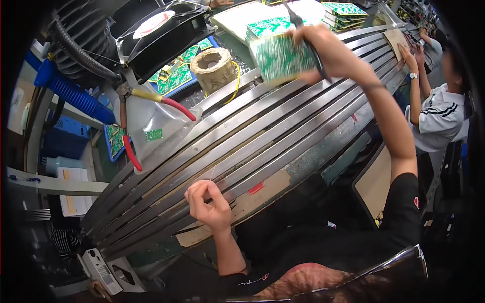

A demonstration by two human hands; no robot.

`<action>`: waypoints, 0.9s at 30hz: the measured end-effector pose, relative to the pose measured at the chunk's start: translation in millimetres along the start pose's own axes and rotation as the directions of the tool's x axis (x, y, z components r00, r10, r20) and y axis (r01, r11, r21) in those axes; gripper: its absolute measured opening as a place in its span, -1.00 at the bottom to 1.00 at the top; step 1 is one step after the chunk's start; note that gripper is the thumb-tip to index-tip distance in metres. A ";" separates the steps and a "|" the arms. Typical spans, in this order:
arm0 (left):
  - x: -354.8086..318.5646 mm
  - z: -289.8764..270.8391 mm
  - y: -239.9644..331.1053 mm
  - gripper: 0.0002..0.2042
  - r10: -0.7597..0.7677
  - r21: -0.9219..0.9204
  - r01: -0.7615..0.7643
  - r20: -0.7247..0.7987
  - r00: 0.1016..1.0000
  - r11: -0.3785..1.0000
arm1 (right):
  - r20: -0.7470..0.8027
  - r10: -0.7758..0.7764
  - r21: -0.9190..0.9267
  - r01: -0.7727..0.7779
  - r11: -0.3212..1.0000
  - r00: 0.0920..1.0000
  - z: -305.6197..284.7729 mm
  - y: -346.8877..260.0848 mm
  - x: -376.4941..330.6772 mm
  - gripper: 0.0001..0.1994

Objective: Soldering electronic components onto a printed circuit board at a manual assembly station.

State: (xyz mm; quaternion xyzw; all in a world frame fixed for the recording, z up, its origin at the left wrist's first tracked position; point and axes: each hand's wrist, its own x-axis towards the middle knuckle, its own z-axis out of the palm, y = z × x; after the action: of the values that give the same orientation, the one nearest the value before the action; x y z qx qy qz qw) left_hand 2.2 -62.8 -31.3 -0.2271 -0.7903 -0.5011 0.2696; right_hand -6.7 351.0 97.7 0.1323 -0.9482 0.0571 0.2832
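Right hand [328,50] grip clasps a green circuit board [280,58] above the conveyor rails' [252,136] far edge; left hand [209,204] pinches thin wire [212,173] at the near edge.

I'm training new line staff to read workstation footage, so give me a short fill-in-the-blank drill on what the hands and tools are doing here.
1. The right hand holds up a green ____ together with a dark tool.
2. The left hand pinches a thin ____ above the metal rails.
3. The pliers lying at the left have ____ handles.
4. The roll of tape lies ____ the black fan.

Missing words: circuit board; wire; red; right of
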 end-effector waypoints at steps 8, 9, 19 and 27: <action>-1.1 1.2 4.3 -0.96 -0.021 0.096 0.022 -0.015 1.000 0.995 | 0.061 -0.023 -0.053 0.027 0.998 0.998 10.8 87.4 84.2 -0.46; -1.1 1.3 4.0 -0.96 -0.029 0.099 0.032 -0.024 0.999 0.995 | 0.071 -0.023 -0.050 0.026 0.998 0.997 11.6 88.2 87.1 -0.43; -0.8 1.4 0.9 -0.95 0.002 0.100 -0.001 -0.014 1.000 0.995 | -0.047 0.234 0.174 -0.223 0.959 0.971 -6.2 19.5 45.1 -0.66; -5.0 -3.2 -0.5 -0.99 0.043 0.142 -0.043 -0.001 0.999 0.989 | -0.063 0.108 0.311 -0.084 0.947 0.992 11.5 -67.6 1.2 -0.51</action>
State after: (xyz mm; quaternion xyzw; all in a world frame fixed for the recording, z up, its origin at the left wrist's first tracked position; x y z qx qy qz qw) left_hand 6.4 -66.3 -33.7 -0.2234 -0.8183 -0.4382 0.2975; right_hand 5.5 283.8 91.0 0.1262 -0.9211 0.2230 0.2932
